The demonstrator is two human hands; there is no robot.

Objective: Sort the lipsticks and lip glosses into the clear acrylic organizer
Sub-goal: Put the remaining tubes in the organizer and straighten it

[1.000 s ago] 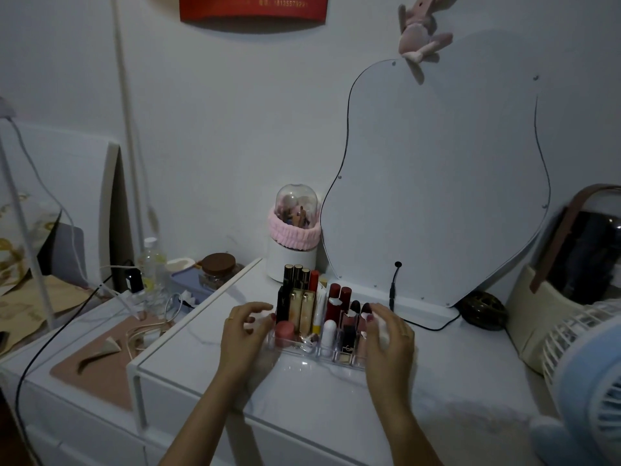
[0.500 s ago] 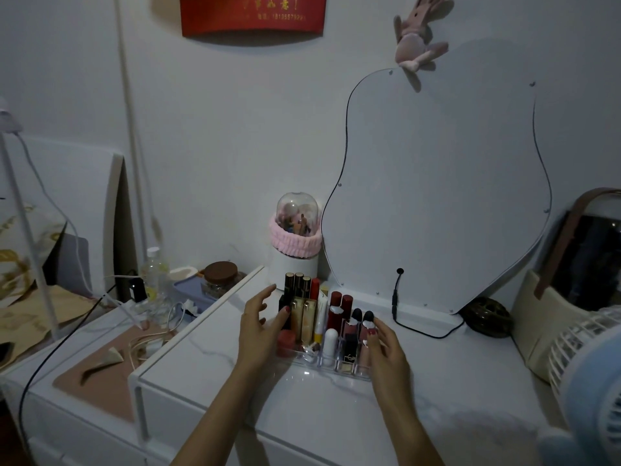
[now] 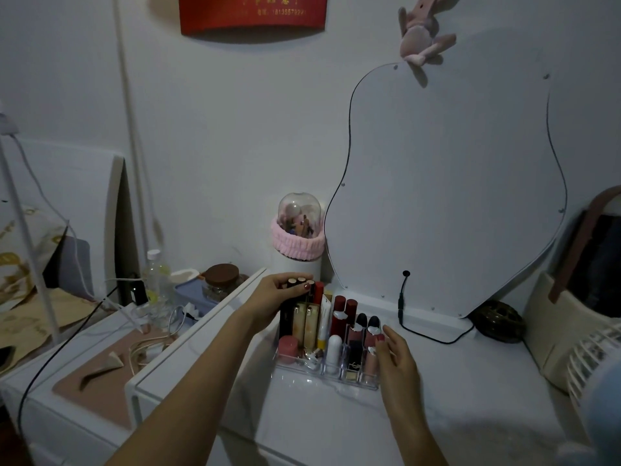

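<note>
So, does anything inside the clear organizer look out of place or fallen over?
Mostly no: the tubes stand upright in the clear organizer. One small item near the front left seems to lie tilted at the bottom, beside the pink round cap; it is too dim to identify.

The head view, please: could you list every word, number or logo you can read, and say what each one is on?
"1813557922", last digits unsure: yellow print on the red banner on the wall.
Yellow characters above that number: too blurred to read.
Gold monogram on the black lipstick case in the organizer: too small to read.
</note>
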